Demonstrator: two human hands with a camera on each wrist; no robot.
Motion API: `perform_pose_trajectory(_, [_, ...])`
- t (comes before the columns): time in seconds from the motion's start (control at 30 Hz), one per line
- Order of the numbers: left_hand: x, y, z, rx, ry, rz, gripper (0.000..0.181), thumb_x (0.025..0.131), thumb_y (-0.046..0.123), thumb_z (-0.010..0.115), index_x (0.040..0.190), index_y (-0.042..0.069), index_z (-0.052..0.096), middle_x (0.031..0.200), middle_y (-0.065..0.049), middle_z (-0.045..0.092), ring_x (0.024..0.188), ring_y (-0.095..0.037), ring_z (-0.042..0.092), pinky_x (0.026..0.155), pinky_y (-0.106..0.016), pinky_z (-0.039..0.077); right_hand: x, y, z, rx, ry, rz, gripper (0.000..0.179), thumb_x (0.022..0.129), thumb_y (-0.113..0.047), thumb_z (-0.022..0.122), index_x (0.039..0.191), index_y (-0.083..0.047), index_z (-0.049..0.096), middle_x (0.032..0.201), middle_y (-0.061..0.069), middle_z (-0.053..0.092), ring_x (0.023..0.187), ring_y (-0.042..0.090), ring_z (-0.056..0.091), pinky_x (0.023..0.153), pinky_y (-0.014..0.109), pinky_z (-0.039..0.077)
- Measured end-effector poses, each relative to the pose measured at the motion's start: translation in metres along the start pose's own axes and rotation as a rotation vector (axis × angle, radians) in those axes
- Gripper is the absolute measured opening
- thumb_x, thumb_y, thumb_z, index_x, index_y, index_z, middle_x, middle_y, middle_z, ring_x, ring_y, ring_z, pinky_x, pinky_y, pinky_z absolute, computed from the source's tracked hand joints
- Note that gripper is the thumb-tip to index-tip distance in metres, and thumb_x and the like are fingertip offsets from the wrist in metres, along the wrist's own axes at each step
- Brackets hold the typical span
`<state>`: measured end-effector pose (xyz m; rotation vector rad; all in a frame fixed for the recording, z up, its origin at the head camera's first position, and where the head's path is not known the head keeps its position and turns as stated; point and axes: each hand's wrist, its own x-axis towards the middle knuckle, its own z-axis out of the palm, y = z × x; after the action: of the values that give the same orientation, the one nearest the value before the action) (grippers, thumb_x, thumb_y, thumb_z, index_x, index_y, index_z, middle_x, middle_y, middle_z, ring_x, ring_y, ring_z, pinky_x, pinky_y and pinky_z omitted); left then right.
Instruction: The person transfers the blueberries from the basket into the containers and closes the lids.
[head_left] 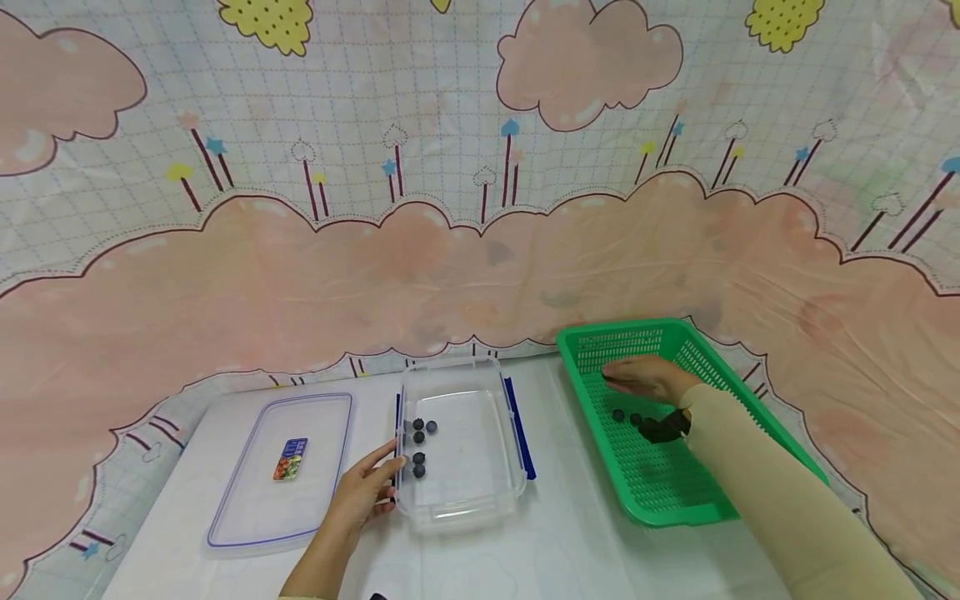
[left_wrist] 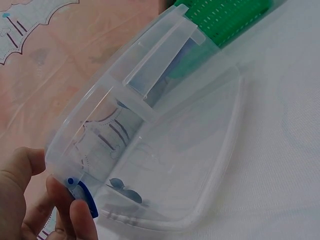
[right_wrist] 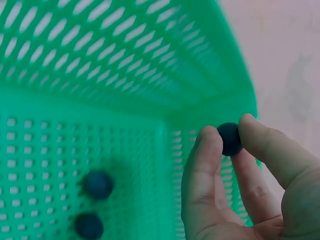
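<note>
A white-covered table (head_left: 562, 525) stands against a hanging cloth (head_left: 450, 275) printed with pinkish clouds and little coloured stars. From where I stand, a clear lid (head_left: 243, 492) with a bluish rim lies at the left, a bright label (head_left: 291, 460) on it. Beside it is a clear container (head_left: 472, 433) with blue clips (head_left: 522, 429), five dark berries (head_left: 418, 437) along its left side. The left hand (head_left: 362, 490) grips that side by the wall. At the right, two loose berries (right_wrist: 98, 184) lie in a green basket (head_left: 660, 479); above its floor, the right hand (head_left: 647, 379) pinches another berry (right_wrist: 230, 140) between thumb and finger.
</note>
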<state>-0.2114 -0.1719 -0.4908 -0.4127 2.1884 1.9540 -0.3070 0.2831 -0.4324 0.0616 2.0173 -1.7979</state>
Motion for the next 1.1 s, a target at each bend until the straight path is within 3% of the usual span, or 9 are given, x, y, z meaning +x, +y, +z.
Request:
perform_pose_trajectory(0.1, [0.001, 0.000, 0.000, 0.002, 0.000, -0.003, 0.058, 0.092, 0.031, 0.068, 0.145, 0.014, 0.050, 0.098, -0.004, 0.058, 0.066, -0.010, 0.053, 0.058, -0.024, 0.051, 0.002, -0.005, 0.006, 0.012, -0.058, -0.021, 0.056, 0.105, -0.005, 0.038, 0.149, 0.017, 0.010, 0.158, 0.033, 0.008, 0.147, 0.039, 0.017, 0.119, 0.041, 0.024])
perform_pose_trajectory(0.2, [0.001, 0.000, -0.001, 0.004, 0.000, -0.006, 0.058, 0.092, 0.031, 0.068, 0.145, 0.014, 0.050, 0.099, -0.005, 0.059, 0.066, -0.010, 0.053, 0.059, -0.025, 0.051, 0.000, -0.011, 0.011, 0.031, -0.072, -0.033, 0.056, 0.105, -0.005, 0.039, 0.148, 0.018, 0.010, 0.157, 0.033, 0.009, 0.142, 0.036, 0.035, 0.118, 0.038, 0.027])
perform_pose_trajectory(0.33, [0.001, 0.000, -0.001, 0.003, -0.001, -0.005, 0.058, 0.092, 0.031, 0.068, 0.145, 0.014, 0.050, 0.100, -0.005, 0.059, 0.066, -0.010, 0.053, 0.059, -0.025, 0.051, -0.002, -0.017, 0.019, 0.069, -0.047, -0.023, 0.054, 0.104, -0.004, 0.044, 0.148, 0.016, 0.020, 0.147, 0.028, 0.035, 0.108, 0.011, 0.063, 0.113, 0.035, 0.035])
perform_pose_trajectory(0.43, [0.001, 0.000, -0.001, 0.002, -0.004, -0.004, 0.058, 0.092, 0.031, 0.068, 0.145, 0.014, 0.050, 0.099, -0.004, 0.059, 0.067, -0.010, 0.053, 0.058, -0.024, 0.051, -0.004, -0.020, 0.025, 0.085, -0.051, -0.012, 0.053, 0.103, -0.004, 0.046, 0.147, 0.016, 0.023, 0.128, 0.014, 0.054, 0.096, 0.006, 0.064, 0.113, 0.036, 0.035])
perform_pose_trajectory(0.53, [0.002, 0.000, -0.001, 0.007, -0.006, -0.008, 0.058, 0.092, 0.031, 0.068, 0.145, 0.014, 0.050, 0.100, -0.004, 0.059, 0.067, -0.010, 0.053, 0.059, -0.024, 0.051, -0.005, -0.023, 0.030, 0.106, -0.063, -0.014, 0.051, 0.102, -0.003, 0.048, 0.145, 0.015, 0.028, 0.112, 0.003, 0.060, 0.096, 0.006, 0.064, 0.113, 0.037, 0.035])
perform_pose_trajectory(0.7, [0.003, 0.001, -0.002, 0.008, -0.004, -0.012, 0.058, 0.092, 0.031, 0.068, 0.145, 0.014, 0.050, 0.100, -0.004, 0.059, 0.067, -0.010, 0.053, 0.059, -0.025, 0.051, -0.006, -0.027, 0.043, 0.139, -0.086, -0.032, 0.047, 0.101, 0.002, 0.048, 0.142, 0.017, 0.032, 0.102, 0.001, 0.066, 0.094, 0.009, 0.067, 0.103, 0.032, 0.047])
perform_pose_trajectory(0.83, [0.003, 0.001, -0.002, 0.011, 0.000, -0.009, 0.057, 0.092, 0.030, 0.068, 0.144, 0.014, 0.051, 0.100, -0.005, 0.060, 0.067, -0.011, 0.053, 0.059, -0.025, 0.051, -0.005, -0.030, 0.055, 0.154, -0.099, -0.040, 0.045, 0.100, 0.004, 0.048, 0.141, 0.018, 0.035, 0.100, 0.001, 0.068, 0.095, 0.011, 0.067, 0.105, 0.036, 0.045])
perform_pose_trajectory(0.97, [0.004, 0.002, -0.002, 0.018, 0.002, -0.006, 0.056, 0.093, 0.030, 0.067, 0.144, 0.014, 0.051, 0.099, -0.005, 0.060, 0.067, -0.011, 0.053, 0.059, -0.026, 0.051, -0.001, -0.032, 0.064, 0.161, -0.097, -0.039, 0.028, 0.099, 0.004, 0.050, 0.126, 0.011, 0.054, 0.098, 0.002, 0.069, 0.095, 0.014, 0.067, 0.106, 0.038, 0.044])
perform_pose_trajectory(1.1, [0.004, 0.003, -0.002, 0.020, 0.000, -0.004, 0.057, 0.093, 0.030, 0.067, 0.144, 0.014, 0.051, 0.099, -0.004, 0.060, 0.067, -0.011, 0.053, 0.059, -0.026, 0.051, 0.004, -0.033, 0.071, 0.160, -0.100, -0.023, 0.017, 0.099, 0.004, 0.051, 0.104, -0.001, 0.066, 0.096, 0.004, 0.070, 0.092, 0.015, 0.068, 0.094, 0.030, 0.053])
